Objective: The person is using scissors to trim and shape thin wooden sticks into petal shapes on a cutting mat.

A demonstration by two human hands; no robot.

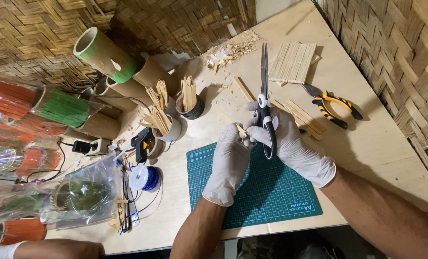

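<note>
Both my hands wear white gloves above a teal cutting mat (pixel 271 192). My right hand (pixel 291 141) grips black-handled scissors (pixel 264 86), blades closed and pointing away from me. My left hand (pixel 228 160) pinches a thin wooden stick (pixel 233 122) just left of the scissor handles. The two hands touch each other over the mat's far edge.
Yellow-black pliers (pixel 331 105) and a slatted stick panel (pixel 293 62) lie far right on the plywood table (pixel 367 139). Loose sticks (pixel 303 117), cups of sticks (pixel 190 98), cardboard tubes (pixel 106 55), a glue gun (pixel 142 141), a wire spool (pixel 144 177) and bagged items (pixel 55 196) crowd the left. Another person's arm (pixel 46 249) shows bottom left.
</note>
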